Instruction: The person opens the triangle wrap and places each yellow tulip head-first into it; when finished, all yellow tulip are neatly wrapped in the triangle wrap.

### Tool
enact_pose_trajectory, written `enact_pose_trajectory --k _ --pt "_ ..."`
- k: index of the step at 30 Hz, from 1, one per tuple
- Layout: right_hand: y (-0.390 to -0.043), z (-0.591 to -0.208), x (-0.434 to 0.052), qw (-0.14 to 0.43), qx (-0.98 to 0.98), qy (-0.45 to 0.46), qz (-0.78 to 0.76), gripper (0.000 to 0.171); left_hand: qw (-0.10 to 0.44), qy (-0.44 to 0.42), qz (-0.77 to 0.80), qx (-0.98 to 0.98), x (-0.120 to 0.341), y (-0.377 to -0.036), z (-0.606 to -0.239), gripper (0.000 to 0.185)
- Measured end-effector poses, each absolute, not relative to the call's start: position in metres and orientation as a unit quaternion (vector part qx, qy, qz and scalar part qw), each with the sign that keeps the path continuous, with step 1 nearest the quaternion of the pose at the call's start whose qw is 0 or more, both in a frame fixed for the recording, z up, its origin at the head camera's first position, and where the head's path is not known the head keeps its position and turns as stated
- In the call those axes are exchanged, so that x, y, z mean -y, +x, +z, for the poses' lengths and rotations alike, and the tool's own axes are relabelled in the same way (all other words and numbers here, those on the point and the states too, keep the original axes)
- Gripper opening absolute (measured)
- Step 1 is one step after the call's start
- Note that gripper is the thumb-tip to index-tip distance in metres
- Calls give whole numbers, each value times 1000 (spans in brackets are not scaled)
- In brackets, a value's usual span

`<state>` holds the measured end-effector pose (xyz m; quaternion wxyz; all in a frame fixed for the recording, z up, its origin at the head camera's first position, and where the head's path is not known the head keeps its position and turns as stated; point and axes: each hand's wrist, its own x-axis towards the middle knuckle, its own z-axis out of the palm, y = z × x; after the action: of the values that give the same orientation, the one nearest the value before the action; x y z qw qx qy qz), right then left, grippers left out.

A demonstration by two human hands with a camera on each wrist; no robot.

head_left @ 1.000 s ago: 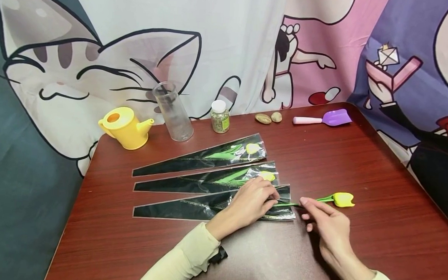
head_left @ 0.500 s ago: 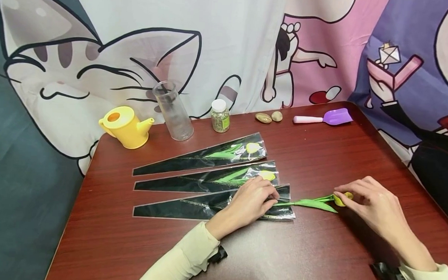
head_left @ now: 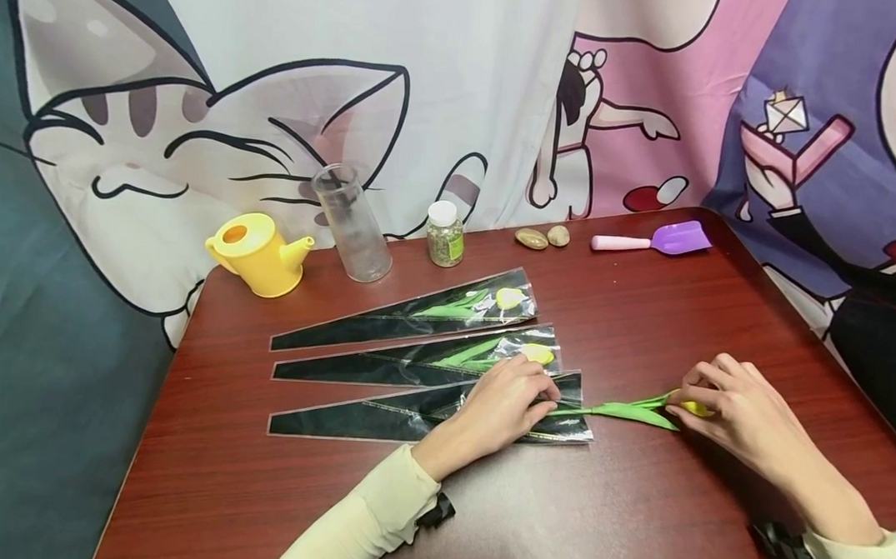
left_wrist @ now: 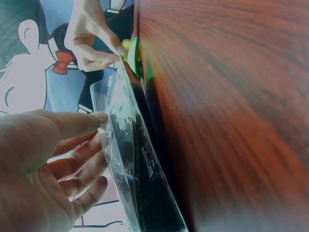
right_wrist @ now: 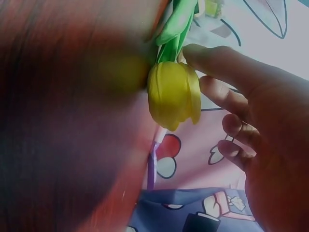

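My right hand (head_left: 745, 422) pinches an artificial yellow tulip (right_wrist: 174, 94) by the stem just below its bloom, close above the table. From there the green leaves and stem (head_left: 622, 410) run left to the mouth of a tapered flower sleeve (head_left: 359, 421), clear with a black back. How far the stem reaches inside is hidden by my left hand (head_left: 491, 402). In the left wrist view, the left thumb and forefinger pinch the sleeve's clear film (left_wrist: 100, 92), holding it apart from the black side. The other left fingers curl loosely beside it.
Two more sleeves, an upper one (head_left: 409, 311) and a middle one (head_left: 384, 367), each hold a yellow tulip. Along the back stand a yellow watering can (head_left: 265, 255), a clear glass vase (head_left: 356, 230), a lidded jar (head_left: 446, 238), two stones (head_left: 532, 239) and a purple shovel (head_left: 675, 238).
My right hand has moved right, from the middle of the tulip's stem to just below its bloom. The tulip's leaves now show spread. The left hand stays on the sleeve.
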<state>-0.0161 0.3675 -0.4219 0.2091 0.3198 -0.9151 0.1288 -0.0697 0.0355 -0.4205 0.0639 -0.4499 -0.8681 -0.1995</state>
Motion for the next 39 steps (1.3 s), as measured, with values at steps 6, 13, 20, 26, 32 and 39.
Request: enact_pose_trajectory --k 6,13,20,26,32,39 --pt "-15 -424 -365 215 917 314 120 54 64 -451 -198 868 -36 -70 -421 8" --pt "-15 -427 -362 216 918 312 114 55 65 -453 -197 867 -36 -69 -422 8" --pt "-16 -430 -361 228 914 318 107 56 64 -454 -202 865 -37 -68 -423 7" --pt "-17 -432 -360 231 914 318 103 58 65 -455 -198 866 -37 -68 -423 8" --pt "-16 -432 -359 223 916 316 103 58 64 -456 -196 866 -37 -68 -423 8" --pt "-20 -428 -358 211 914 322 131 53 65 -456 -197 866 -38 -69 -422 8"
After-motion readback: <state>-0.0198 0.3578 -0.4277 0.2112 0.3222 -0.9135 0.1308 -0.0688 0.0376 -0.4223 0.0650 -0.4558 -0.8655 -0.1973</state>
